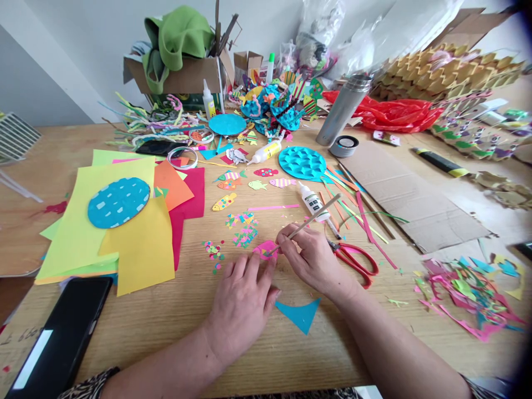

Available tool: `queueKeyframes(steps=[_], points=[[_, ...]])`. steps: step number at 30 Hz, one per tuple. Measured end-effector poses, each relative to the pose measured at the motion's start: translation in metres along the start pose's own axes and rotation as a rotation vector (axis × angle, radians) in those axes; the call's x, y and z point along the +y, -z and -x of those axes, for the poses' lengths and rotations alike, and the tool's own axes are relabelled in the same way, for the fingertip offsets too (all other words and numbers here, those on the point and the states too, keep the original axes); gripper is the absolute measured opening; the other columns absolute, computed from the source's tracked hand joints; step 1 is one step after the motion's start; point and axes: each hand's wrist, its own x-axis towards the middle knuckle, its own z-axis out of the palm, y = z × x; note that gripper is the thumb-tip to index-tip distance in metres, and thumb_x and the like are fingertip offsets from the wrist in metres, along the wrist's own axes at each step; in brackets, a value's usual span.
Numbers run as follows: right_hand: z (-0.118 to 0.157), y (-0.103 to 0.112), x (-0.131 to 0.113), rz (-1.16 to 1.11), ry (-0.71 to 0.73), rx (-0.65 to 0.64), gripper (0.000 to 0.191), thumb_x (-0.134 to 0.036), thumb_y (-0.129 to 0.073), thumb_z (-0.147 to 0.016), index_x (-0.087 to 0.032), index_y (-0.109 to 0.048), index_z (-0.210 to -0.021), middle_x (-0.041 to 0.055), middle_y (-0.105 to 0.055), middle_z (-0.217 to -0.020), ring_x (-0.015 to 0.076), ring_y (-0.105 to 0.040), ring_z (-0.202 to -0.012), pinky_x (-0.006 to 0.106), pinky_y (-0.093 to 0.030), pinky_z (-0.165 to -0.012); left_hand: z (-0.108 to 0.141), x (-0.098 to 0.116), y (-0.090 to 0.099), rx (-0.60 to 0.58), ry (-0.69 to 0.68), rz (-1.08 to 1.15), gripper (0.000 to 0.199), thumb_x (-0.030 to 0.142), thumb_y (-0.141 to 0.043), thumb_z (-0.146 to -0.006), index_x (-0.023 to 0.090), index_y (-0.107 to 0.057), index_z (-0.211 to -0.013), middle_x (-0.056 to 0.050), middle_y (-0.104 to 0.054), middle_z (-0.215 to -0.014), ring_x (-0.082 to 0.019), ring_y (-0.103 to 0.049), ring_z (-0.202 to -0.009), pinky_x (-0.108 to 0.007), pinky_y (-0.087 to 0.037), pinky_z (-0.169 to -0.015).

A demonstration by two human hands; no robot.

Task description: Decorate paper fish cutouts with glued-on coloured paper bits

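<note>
My right hand [305,256] is closed in a pinch around a thin stick [315,217], its lower tip down on a small pink paper fish [265,250] on the tabletop [199,343]. My left hand [248,296] lies palm down, fingers loosely spread, the fingertips at the fish's near edge; it grips nothing that I can make out. Just beyond the left fingers I see small colored paper triangles [245,236], with a scatter of paper dots [214,250] to their left. A blue paper scrap [300,316] lies below the right hand, and red-handled scissors [356,262] lie to its right. Farther up, five or so finished-looking paper fish [257,185] are grouped together, near a white glue bottle [314,203] and a scalloped blue disc [302,163]. Over on my left, a white-flecked blue oval [118,203] rests on yellow paper [89,227], a black phone [62,338] just below the stack. Paper offcuts [469,293] are heaped well to the right, below flat cardboard [411,194].
</note>
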Motion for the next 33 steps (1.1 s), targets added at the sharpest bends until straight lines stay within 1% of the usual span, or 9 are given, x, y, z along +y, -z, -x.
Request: queueKeyframes(steps=[5,11,16,19,27,31,33], points=[[-0.0007,-0.0004,-0.0006,0.027,0.03,0.008,0.023,-0.017,-0.043,-0.094,-0.019,-0.051,-0.072,0.0021,-0.056,-0.066,0.0132,-0.052,-0.059,0.027,-0.039,-0.058,0.0007,0.0001,0.0008,0.004,-0.003,0.008,0.048,0.037,-0.055,-0.093,0.02,-0.049,-0.136,-0.012,-0.053,-0.126,-0.03,-0.047,-0.108,-0.049,-0.045,-0.09],[0.0009,0.0011,-0.0023,-0.027,-0.012,0.024,0.024,-0.019,-0.043,-0.095,-0.019,-0.053,-0.074,0.003,-0.059,-0.069,0.0139,-0.056,-0.063,0.027,-0.042,-0.06,-0.0001,-0.0001,0.0003,-0.007,0.003,0.014,0.047,0.037,-0.054,-0.093,0.02,-0.049,-0.136,-0.012,-0.053,-0.126,-0.03,-0.047,-0.109,-0.048,-0.044,-0.091],[0.0006,-0.001,0.0004,0.021,0.046,0.017,0.023,-0.017,-0.044,-0.094,-0.019,-0.051,-0.073,0.0027,-0.058,-0.069,0.0138,-0.053,-0.063,0.027,-0.04,-0.061,0.0002,0.0001,-0.0005,0.004,0.002,0.005,0.045,0.037,-0.055,-0.093,0.02,-0.05,-0.134,-0.011,-0.054,-0.125,-0.03,-0.048,-0.108,-0.048,-0.045,-0.089],[0.0,-0.002,0.0009,0.047,0.054,0.012,0.023,-0.016,-0.043,-0.094,-0.019,-0.05,-0.072,0.0026,-0.057,-0.067,0.0137,-0.051,-0.062,0.028,-0.039,-0.061,0.0004,0.0002,-0.0006,0.011,0.0,-0.002,0.045,0.038,-0.055,-0.093,0.02,-0.051,-0.134,-0.012,-0.054,-0.125,-0.03,-0.048,-0.108,-0.048,-0.045,-0.088],[0.0002,-0.0026,-0.0006,0.058,0.035,0.03,0.024,-0.016,-0.044,-0.093,-0.02,-0.048,-0.07,0.0015,-0.055,-0.064,0.0133,-0.051,-0.059,0.028,-0.038,-0.059,0.0002,0.0003,-0.0004,0.008,-0.001,0.005,0.044,0.036,-0.055,-0.093,0.02,-0.051,-0.133,-0.012,-0.054,-0.125,-0.03,-0.048,-0.108,-0.048,-0.045,-0.089],[0.0009,-0.0019,-0.001,0.027,0.001,0.037,0.024,-0.017,-0.045,-0.093,-0.02,-0.051,-0.07,0.0013,-0.056,-0.064,0.013,-0.052,-0.059,0.027,-0.039,-0.057,0.0014,0.0005,0.0,0.006,0.001,0.005,0.045,0.036,-0.055,-0.093,0.021,-0.05,-0.134,-0.011,-0.053,-0.126,-0.03,-0.048,-0.109,-0.048,-0.044,-0.09],[0.0018,-0.0002,-0.0013,0.009,-0.022,0.068,0.023,-0.017,-0.045,-0.093,-0.019,-0.053,-0.071,0.0017,-0.058,-0.065,0.013,-0.054,-0.059,0.026,-0.04,-0.057,0.0014,0.0004,0.0002,0.0,0.001,0.006,0.046,0.037,-0.055,-0.093,0.021,-0.049,-0.136,-0.011,-0.053,-0.127,-0.03,-0.048,-0.109,-0.048,-0.044,-0.09]])
